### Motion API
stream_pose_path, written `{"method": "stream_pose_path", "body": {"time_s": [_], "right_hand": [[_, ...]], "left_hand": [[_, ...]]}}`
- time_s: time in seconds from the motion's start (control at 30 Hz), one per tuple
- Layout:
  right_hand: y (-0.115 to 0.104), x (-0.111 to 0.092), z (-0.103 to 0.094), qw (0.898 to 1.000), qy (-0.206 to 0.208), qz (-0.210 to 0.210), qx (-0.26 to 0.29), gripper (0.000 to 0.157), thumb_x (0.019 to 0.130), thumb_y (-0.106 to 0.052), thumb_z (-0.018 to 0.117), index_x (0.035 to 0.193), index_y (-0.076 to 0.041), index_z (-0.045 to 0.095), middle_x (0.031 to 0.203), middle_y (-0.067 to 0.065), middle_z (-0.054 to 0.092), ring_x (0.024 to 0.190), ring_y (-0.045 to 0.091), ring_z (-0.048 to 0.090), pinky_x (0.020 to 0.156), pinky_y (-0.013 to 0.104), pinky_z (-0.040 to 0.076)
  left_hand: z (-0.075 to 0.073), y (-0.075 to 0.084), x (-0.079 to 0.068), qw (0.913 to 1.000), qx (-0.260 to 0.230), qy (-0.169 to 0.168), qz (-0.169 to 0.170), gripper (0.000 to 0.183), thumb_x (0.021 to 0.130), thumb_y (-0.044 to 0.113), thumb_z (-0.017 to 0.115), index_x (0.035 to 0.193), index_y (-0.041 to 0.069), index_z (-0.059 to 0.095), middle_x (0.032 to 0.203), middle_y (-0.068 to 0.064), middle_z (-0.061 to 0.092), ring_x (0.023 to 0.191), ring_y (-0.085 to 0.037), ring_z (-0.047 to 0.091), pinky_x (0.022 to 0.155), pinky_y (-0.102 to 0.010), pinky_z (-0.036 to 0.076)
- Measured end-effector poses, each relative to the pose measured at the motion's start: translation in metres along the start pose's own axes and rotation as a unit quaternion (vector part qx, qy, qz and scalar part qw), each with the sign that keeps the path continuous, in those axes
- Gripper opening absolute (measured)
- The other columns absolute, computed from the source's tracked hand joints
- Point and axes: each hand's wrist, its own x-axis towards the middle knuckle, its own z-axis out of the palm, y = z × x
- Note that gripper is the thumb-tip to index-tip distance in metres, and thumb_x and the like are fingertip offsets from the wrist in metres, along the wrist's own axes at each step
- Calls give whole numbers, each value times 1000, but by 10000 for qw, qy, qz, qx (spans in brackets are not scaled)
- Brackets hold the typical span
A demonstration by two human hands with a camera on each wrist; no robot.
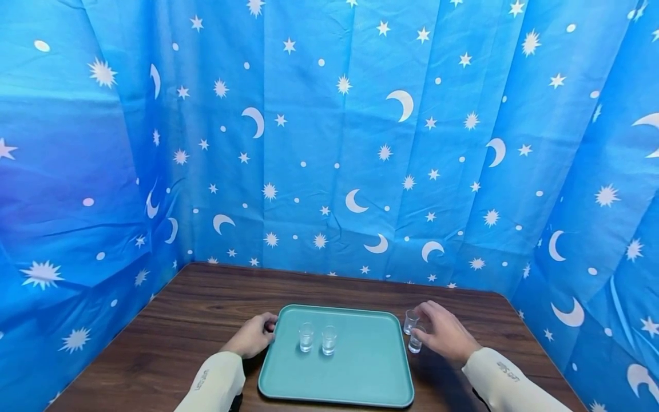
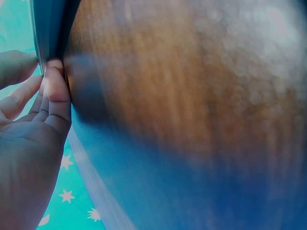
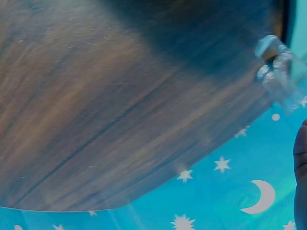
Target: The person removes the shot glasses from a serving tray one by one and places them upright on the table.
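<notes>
A teal rectangular tray [image 1: 360, 372] lies on the table with two clear shot glasses on it, a left one [image 1: 306, 337] and a right one [image 1: 329, 341]. My left hand [image 1: 253, 335] pinches the tray's left rim between thumb and fingers, as the left wrist view shows. Just off the right rim stand two more shot glasses, a far one [image 1: 409, 323] and a near one [image 1: 414, 345]. Over these two reaches my right hand [image 1: 447, 333], its relaxed fingertips overlapping their rims. Part of a finger [image 3: 301, 167] shows in the right wrist view, apart from the glasses.
The dark wood-grain table [image 1: 216, 297] extends around the tray, with its back edge behind it. Blue cloth [image 1: 319, 137] printed with white stars and moons hangs behind the table and along both sides.
</notes>
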Motion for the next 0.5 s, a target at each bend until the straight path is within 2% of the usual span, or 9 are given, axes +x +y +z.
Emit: {"method": "stream_pose_path", "body": {"time_s": [0.17, 0.3, 0.5], "right_hand": [[-15, 7, 2, 9994, 66, -338, 86, 24, 73, -30, 67, 92, -23, 55, 83, -12, 47, 75, 10, 49, 64, 28, 42], [-25, 11, 7, 9991, 8, -430, 32, 25, 75, -41, 62, 94, -28, 53, 81, -16, 43, 71, 4, 45, 62, 24, 41], [-37, 18, 15, 9987, -87, -459, 184, 30, 76, -46, 58, 98, -26, 54, 83, -14, 45, 72, 8, 47, 61, 25, 40]], "left_hand": [[-1, -1, -2, 10000, -13, -22, -63, 34, 83, 1, 51, 117, 0, 47, 93, -6, 49, 78, -16, 46, 61, -31, 39], [0, -1, -1, 10000, -7, -4, -62, 34, 83, 1, 51, 117, 1, 47, 93, -6, 50, 78, -16, 46, 61, -31, 39], [0, -1, -1, 10000, -27, -30, -15, 34, 83, 1, 51, 117, 1, 48, 93, -6, 49, 78, -16, 46, 62, -31, 39]]}}
